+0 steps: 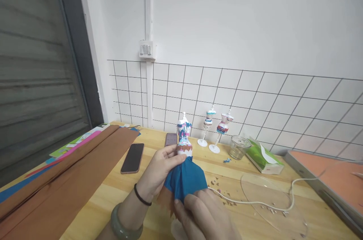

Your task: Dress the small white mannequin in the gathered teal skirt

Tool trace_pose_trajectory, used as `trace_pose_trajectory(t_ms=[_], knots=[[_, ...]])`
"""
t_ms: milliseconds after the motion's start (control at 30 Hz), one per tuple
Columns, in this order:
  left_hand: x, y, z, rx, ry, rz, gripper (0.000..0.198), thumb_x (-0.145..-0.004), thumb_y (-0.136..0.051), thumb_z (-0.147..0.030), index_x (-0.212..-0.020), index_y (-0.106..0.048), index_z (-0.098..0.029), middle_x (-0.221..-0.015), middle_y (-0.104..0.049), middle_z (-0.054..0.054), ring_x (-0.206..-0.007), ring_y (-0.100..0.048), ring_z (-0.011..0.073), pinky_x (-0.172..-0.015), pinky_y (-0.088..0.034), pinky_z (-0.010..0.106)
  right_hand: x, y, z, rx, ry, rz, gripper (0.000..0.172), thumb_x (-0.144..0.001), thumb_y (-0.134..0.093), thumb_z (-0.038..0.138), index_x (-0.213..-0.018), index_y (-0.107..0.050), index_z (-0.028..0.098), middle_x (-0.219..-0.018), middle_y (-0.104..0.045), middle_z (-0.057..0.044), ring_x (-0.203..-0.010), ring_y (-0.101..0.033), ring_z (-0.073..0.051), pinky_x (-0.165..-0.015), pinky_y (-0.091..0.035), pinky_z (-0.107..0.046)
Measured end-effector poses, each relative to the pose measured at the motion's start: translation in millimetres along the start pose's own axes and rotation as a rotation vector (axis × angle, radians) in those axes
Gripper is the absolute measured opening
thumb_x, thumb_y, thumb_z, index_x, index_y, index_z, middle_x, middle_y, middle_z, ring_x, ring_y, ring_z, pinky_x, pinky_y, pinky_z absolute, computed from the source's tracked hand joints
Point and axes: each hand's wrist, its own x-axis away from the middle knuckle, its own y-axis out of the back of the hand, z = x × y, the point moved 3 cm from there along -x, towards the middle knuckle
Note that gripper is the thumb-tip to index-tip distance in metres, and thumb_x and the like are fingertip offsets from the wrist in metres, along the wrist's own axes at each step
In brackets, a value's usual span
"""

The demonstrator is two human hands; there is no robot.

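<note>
A miniature mannequin (184,134) stands upright before me, its white torso covered with blue, pink and brown patches. My left hand (167,164) is closed around its hips, the thumb pressing the top of a pleated blue skirt (187,177) that looks like thin crepe paper. From under the blue, a layer of brown strips (166,198) shows on the left. Lower down, my right hand (204,211) pinches the skirt's bottom edge; its fingertips are partly hidden.
Two more miniature mannequins (225,122) stand at the back. Brown sheets (93,172) lie left, with a phone (132,158) nearby. To the right are a glass cup (239,147), a tissue pack (263,156), a clear disc (263,198), a white cable (249,203) and scattered scraps.
</note>
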Motion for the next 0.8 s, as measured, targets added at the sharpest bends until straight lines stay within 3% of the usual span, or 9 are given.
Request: trace_pose_trajectory(t_ms=[233,367,433,567,633,733,800], knots=[[-2.8,5.8,-3.9,-0.118,-0.056,0.089,0.037,-0.074,-0.066,-0.024,-0.110,-0.063,-0.016,-0.108,-0.067,0.009,-0.103,-0.057,0.0237,-0.087,-0.044,0.031,-17.3,3.9,7.6,0.094,0.142,-0.048,0.021,-0.081,-0.047,0.007,-0.079,-0.065,0.016,-0.053,-0.061,0.000,-0.042,-0.048,-0.015,-0.040,-0.036,-0.028],[-1.0,8.8,-6.7,-0.162,-0.087,0.182,0.034,-0.075,-0.065,-0.024,-0.109,-0.063,-0.018,-0.107,-0.068,0.008,-0.105,-0.057,0.0239,-0.090,-0.042,0.032,-16.5,16.6,-0.3,-0.089,0.106,-0.013,0.015,-0.086,-0.048,0.020,-0.092,-0.062,0.019,-0.067,-0.066,-0.001,-0.052,-0.053,-0.014,-0.047,-0.042,-0.027],[1.5,8.8,-7.3,-0.161,-0.104,0.240,0.036,-0.075,-0.066,-0.023,-0.111,-0.062,-0.019,-0.108,-0.067,0.008,-0.106,-0.057,0.0236,-0.090,-0.042,0.032,-12.8,22.6,-11.9,-0.224,0.000,0.011,0.015,-0.086,-0.050,0.026,-0.095,-0.058,0.017,-0.075,-0.065,-0.004,-0.064,-0.057,-0.016,-0.056,-0.047,-0.028],[5.7,4.8,-8.1,-0.181,-0.126,0.373,0.042,-0.075,-0.066,-0.022,-0.116,-0.059,-0.017,-0.113,-0.064,0.011,-0.106,-0.057,0.0232,-0.091,-0.041,0.031,-0.4,23.7,-45.2,-0.308,-0.423,-0.013,0.016,-0.083,-0.054,0.025,-0.098,-0.052,0.020,-0.099,-0.061,-0.008,-0.096,-0.056,-0.021,-0.080,-0.047,-0.033],[6.7,2.2,-8.1,-0.186,-0.121,0.422,0.045,-0.074,-0.067,-0.023,-0.117,-0.058,-0.016,-0.113,-0.064,0.012,-0.105,-0.057,0.0237,-0.090,-0.041,0.032,4.9,17.6,-56.4,-0.372,-0.590,0.065,0.023,-0.082,-0.056,0.032,-0.102,-0.050,0.023,-0.108,-0.059,-0.007,-0.104,-0.054,-0.022,-0.086,-0.045,-0.034],[6.8,0.2,-7.1,-0.173,-0.105,0.451,0.047,-0.072,-0.069,-0.026,-0.116,-0.058,-0.016,-0.109,-0.066,0.012,-0.101,-0.059,0.0232,-0.086,-0.043,0.030,8.8,8.2,-60.8,-0.503,-0.745,0.262,0.018,-0.080,-0.056,0.038,-0.091,-0.053,0.023,-0.093,-0.063,-0.003,-0.088,-0.059,-0.020,-0.075,-0.048,-0.030],[6.5,0.6,-5.9,-0.175,-0.108,0.439,0.046,-0.070,-0.071,-0.026,-0.113,-0.060,-0.015,-0.106,-0.067,0.011,-0.098,-0.060,0.0220,-0.083,-0.043,0.028,9.0,7.5,-58.8,-0.513,-0.796,0.312,0.017,-0.080,-0.056,0.038,-0.077,-0.053,0.022,-0.074,-0.060,0.000,-0.072,-0.058,-0.017,-0.063,-0.047,-0.027]])
